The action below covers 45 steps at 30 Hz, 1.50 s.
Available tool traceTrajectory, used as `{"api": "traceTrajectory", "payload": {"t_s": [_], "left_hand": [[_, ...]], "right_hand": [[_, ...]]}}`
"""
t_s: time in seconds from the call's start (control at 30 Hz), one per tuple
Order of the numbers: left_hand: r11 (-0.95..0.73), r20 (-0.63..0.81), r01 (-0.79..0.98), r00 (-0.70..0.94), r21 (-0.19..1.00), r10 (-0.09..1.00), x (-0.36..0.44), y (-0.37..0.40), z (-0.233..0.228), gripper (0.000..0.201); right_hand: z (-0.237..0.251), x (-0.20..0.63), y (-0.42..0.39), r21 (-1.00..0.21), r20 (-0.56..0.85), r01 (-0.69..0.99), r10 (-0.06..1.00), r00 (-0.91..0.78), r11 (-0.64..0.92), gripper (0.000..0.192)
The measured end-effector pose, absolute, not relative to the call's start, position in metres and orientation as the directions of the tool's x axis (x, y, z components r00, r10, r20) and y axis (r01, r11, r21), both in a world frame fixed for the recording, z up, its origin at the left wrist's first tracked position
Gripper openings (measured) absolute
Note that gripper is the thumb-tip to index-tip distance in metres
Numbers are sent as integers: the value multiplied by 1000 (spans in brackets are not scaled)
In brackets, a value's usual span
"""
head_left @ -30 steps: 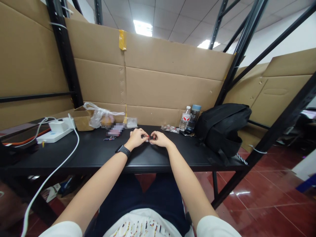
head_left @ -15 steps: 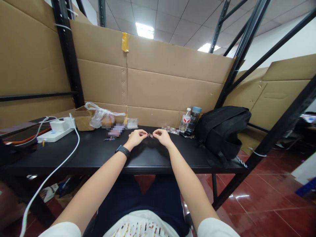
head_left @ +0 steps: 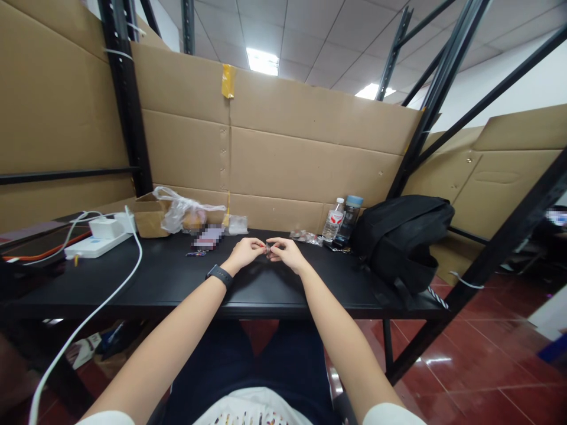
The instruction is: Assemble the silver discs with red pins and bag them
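Observation:
My left hand (head_left: 245, 252) and my right hand (head_left: 286, 252) meet above the middle of the black table (head_left: 168, 283). Between their fingertips they pinch a tiny clear and reddish item (head_left: 267, 248); it is too small to identify. Both hands hover just over the tabletop. A black watch (head_left: 220, 274) sits on my left wrist.
A black backpack (head_left: 401, 236) lies at the table's right end, with two bottles (head_left: 341, 219) beside it. A small clear packet (head_left: 305, 236) lies behind my hands. At the left are a white power strip (head_left: 91, 245) with a cable, a cardboard box (head_left: 149, 215) and a plastic bag (head_left: 183, 211). Cardboard walls stand behind.
My hands lifted off the table, pulled slightly apart, then came back together around the tiny item. The camera tilted down a little.

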<state>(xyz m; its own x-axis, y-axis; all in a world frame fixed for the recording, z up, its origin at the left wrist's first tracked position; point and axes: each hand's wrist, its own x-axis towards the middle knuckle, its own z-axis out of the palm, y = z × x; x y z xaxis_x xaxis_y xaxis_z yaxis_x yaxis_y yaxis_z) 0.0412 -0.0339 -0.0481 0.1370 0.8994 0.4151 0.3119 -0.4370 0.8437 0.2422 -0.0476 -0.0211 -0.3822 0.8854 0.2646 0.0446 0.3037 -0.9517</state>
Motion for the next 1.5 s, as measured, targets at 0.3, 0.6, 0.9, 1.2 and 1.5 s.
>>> {"api": "traceTrajectory", "payload": {"t_s": [0.3, 0.6, 0.9, 1.2, 1.5], "left_hand": [[-412, 390, 266, 135, 871, 911, 42, -36, -44, 24], [-358, 348, 548, 125, 756, 929, 44, -55, -27, 21], [-296, 301, 753, 136, 587, 944, 47, -72, -13, 17], [-280, 239, 823, 180, 495, 954, 42, -73, -10, 15], [-276, 243, 854, 182, 442, 953, 42, -68, -14, 18]], "right_hand": [[-19, 245, -50, -931, 320, 42, 866, -384, 362, 60], [-19, 240, -51, -980, 201, -77, 906, -372, 186, 40], [-33, 237, -39, -921, 302, 125, 878, -372, 369, 23], [-9, 266, -46, -697, 322, 406, 764, -558, 591, 57], [-16, 260, -49, -624, 257, 477, 739, -623, 619, 28]]}}
